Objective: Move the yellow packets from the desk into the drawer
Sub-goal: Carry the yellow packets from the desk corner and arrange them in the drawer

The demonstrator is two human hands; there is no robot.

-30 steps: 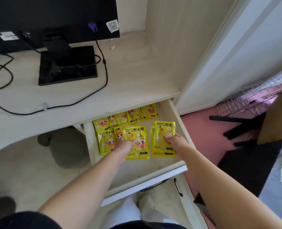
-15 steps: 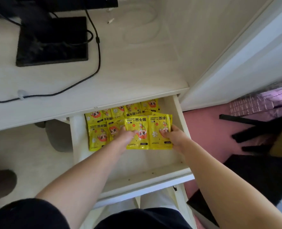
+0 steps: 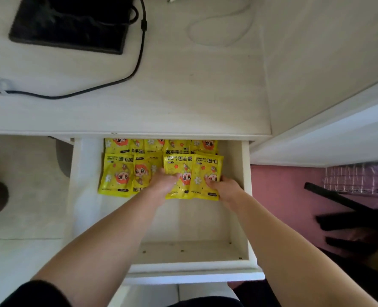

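The white drawer [image 3: 247, 202] stands pulled out under the desk [image 3: 183, 100]. Several yellow packets [image 3: 117, 171] with a cartoon face lie in rows at its back. My left hand [image 3: 164, 183] holds one yellow packet [image 3: 175, 162] by its lower left part. Beside it, my right hand [image 3: 226, 189] pinches another yellow packet [image 3: 206, 167] at its lower right corner. These two packets lie side by side, low over the right end of the rows. No yellow packet shows on the desk top.
A black monitor base [image 3: 68, 25], a black cable [image 3: 137, 63] and a white cable [image 3: 219, 27] lie on the desk. The drawer's front half shows bare bottom [image 3: 183, 222]. Black bars [image 3: 338, 209] rest on the pink floor [image 3: 278, 196] to the right.
Both hands have carried their packets further back into the drawer and brought them together, lowering them flat beside the rows. The camera has tilted down over the drawer.
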